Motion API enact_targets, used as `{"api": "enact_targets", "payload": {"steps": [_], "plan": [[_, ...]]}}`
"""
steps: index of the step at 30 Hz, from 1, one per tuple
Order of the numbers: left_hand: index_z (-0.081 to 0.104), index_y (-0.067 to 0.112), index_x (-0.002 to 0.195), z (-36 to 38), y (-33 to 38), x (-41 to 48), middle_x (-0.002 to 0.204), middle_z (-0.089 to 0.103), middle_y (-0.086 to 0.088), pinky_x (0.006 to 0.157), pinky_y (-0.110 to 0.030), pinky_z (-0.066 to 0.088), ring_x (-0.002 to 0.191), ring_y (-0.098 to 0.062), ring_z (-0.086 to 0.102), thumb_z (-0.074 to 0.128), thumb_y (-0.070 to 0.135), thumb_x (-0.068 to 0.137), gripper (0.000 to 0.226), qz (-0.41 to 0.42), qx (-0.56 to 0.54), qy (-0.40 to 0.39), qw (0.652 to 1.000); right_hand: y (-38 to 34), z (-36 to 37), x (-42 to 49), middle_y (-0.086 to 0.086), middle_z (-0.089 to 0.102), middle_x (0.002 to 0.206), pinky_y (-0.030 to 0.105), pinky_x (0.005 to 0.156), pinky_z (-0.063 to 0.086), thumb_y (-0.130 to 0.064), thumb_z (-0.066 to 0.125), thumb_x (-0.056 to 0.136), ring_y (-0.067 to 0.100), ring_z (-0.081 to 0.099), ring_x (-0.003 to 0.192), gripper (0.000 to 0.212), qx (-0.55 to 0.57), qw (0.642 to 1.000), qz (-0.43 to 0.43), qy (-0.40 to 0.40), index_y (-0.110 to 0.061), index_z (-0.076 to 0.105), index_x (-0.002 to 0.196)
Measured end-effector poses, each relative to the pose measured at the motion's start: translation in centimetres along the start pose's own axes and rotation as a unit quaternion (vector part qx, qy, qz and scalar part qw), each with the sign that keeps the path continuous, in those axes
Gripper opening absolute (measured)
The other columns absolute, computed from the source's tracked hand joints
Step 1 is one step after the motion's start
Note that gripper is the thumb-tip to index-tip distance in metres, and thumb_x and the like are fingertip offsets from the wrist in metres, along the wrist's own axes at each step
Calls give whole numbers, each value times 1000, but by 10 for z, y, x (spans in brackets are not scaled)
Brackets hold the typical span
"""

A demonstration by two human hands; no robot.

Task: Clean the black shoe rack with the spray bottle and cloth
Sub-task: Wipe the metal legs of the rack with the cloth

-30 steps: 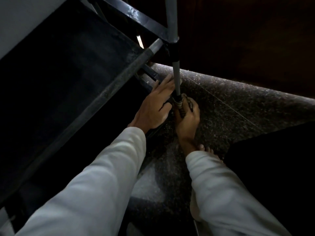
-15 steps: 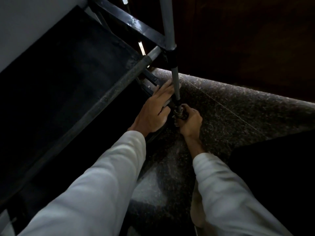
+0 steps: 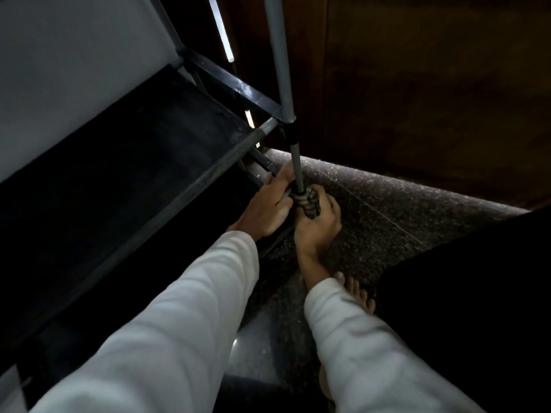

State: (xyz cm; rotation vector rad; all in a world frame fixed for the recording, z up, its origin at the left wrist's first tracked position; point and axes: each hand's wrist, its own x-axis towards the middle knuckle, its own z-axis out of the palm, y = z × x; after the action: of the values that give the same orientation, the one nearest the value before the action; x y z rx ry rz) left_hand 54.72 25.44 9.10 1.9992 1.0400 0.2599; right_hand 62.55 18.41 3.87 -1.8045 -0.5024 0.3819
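The right hand (image 3: pixel 317 225) is closed round a striped, bunched cloth (image 3: pixel 307 201), clamping it against the foot of the grey metal upright pole (image 3: pixel 295 165) of the black fabric-shelved shoe rack (image 3: pixel 134 162). The left hand (image 3: pixel 265 207) lies on the rack's lower corner at 9 o'clock of the cloth, touching it; its finger curl cannot be determined.

The rack stands on a dark speckled stone floor (image 3: pixel 387 222). A dark brown wooden panel (image 3: pixel 417 84) closes the room at 1 o'clock.

The rack fills 7 to 12 o'clock. The pole's long axis runs upright, toward 12 o'clock. The front rail (image 3: pixel 208 175) runs from 7 to 1 o'clock.
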Motion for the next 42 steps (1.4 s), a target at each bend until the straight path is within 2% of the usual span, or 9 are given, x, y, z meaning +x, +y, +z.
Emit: {"api": "enact_targets", "payload": {"steps": [3,5,12,15,18,25,30,36,42], "plan": [[13,57,146,0,14,-10,152,29,13,108,-28,26,135,2,23,41,21,79,81,-26,-13,-35,999,-9,-10,-1,9,59,127,26,95,46,-8,72,81,25,59,112,49,-17,999,-15,-44,-20,64,128],[8,49,152,4,17,-21,164,11,6,120,-37,16,150,-14,6,40,22,78,84,-50,1,-36,998,-20,-12,-4,13,59,130,17,96,38,-3,74,77,27,59,116,53,2,1000,0,2,-15,66,128],[2,40,155,0,-2,-91,164,7,10,121,-25,-6,150,-6,0,40,0,86,89,-6,36,1,999,-83,-31,-11,11,59,130,9,97,37,-1,72,80,22,58,119,51,53,995,-84,17,-13,66,129],[10,30,157,-11,-2,-108,164,16,6,123,-26,-4,149,-2,7,42,-6,80,91,36,52,34,997,-122,-40,-6,10,56,131,19,98,48,-4,74,81,20,61,115,50,96,984,-149,17,-15,66,129],[16,32,156,-23,8,-117,162,23,4,124,-32,2,151,-14,16,41,-3,82,86,46,44,76,995,-147,-51,7,7,54,127,1,92,42,-8,78,80,12,58,110,50,74,974,-214,-4,-19,67,127],[27,19,155,-40,52,-119,158,32,-2,112,-2,5,147,-7,22,41,-6,78,82,122,48,129,983,-166,-43,20,6,53,124,14,84,44,-26,76,83,9,54,103,49,-26,965,-262,-3,-24,63,130],[30,18,154,-45,68,-116,157,34,2,120,-22,21,145,-5,27,44,-10,80,80,146,43,169,974,-145,-38,19,9,52,127,17,87,51,-29,77,84,8,52,108,48,26,957,-289,6,-20,64,130],[32,16,152,-46,77,-108,158,33,0,121,-31,24,147,-10,26,43,-6,82,74,146,43,207,967,-131,-39,27,13,52,129,-2,88,38,-27,75,85,5,48,112,50,11,943,-331,17,-19,62,133],[30,13,153,-45,83,-109,159,30,0,118,-21,21,148,-10,24,45,-10,82,75,130,53,209,968,-109,-36,22,16,56,126,11,92,42,-17,78,82,16,57,111,53,-16,956,-291,-12,-14,62,132]]}}
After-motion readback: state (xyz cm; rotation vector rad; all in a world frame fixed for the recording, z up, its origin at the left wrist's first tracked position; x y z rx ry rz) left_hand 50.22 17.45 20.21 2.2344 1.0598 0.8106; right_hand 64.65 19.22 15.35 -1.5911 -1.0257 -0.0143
